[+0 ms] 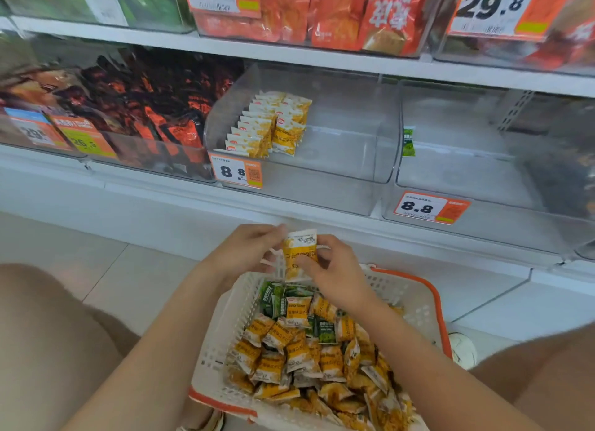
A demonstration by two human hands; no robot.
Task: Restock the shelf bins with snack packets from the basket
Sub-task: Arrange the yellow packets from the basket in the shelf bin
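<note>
A white basket (pixel 415 301) with an orange rim sits on the floor between my knees, full of several yellow snack packets (pixel 289 356) and a few green ones (pixel 273 297). Above its far edge both hands hold one yellow packet (pixel 300 248) upright: my left hand (pixel 244 250) pinches its left side, my right hand (pixel 335 269) grips its right side. A clear shelf bin (pixel 341 134) straight ahead holds a row of standing yellow packets (pixel 267 124) at its left. The clear bin to its right (pixel 467 173) contains one green packet (pixel 409 142).
Bins of dark and orange packets (pixel 154 108) fill the shelf to the left. Orange price tags (pixel 236 173) (pixel 429 207) hang on the bin fronts. A higher shelf holds red-orange bags (pixel 322 15). My knees flank the basket; pale tiled floor (pixel 106 279) lies at left.
</note>
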